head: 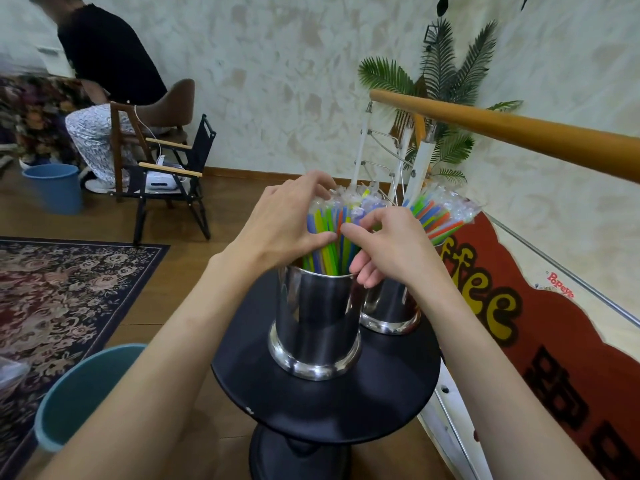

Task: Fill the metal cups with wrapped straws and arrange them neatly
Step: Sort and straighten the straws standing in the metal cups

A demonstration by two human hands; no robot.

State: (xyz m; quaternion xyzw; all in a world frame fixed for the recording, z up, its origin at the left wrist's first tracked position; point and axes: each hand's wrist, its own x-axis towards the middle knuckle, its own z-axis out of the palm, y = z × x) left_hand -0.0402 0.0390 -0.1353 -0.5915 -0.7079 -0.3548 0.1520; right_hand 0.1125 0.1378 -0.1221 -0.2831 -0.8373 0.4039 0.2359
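At 9 o'clock a patterned rug [69, 292] is spread on the wood floor, and at 7 o'clock a teal bin [79, 393] is stood just beside the table, likely kept there for waste. At 10 o'clock a blue bucket [53, 187] and a folding chair [173, 181] are set near a seated person [107, 60] whose back is turned.

At the centre, 2 metal cups are stood on a round black table [311, 410], near one another so both can be reached. The near cup [317, 327] is packed with wrapped straws [329, 223], held upright by the cup wall. The left hand [287, 216] is curled round the bundle from 9 o'clock, thumb pressed on the near side and fingers hooked over the far side; it is judged that the bundle is being gathered and squared. The right hand [388, 247] is closed on the same bundle from 3 o'clock, thumb and forefinger pinching the straws, the lower fingers hung by the rim.

At 1 o'clock from it the far cup [391, 310] is seen partly hidden behind the right hand, its straws [440, 213] fanned outward to the right; these are judged less tidy.

At 2 o'clock a wooden rail [519, 129] and a palm plant [446, 74] are seen. On the red sign [554, 341] at 4 o'clock "ffee" is read in yellow, probably part of "Coffee", with dark characters below that cannot be made out. "Popeye" is read on a small sticker [560, 285].
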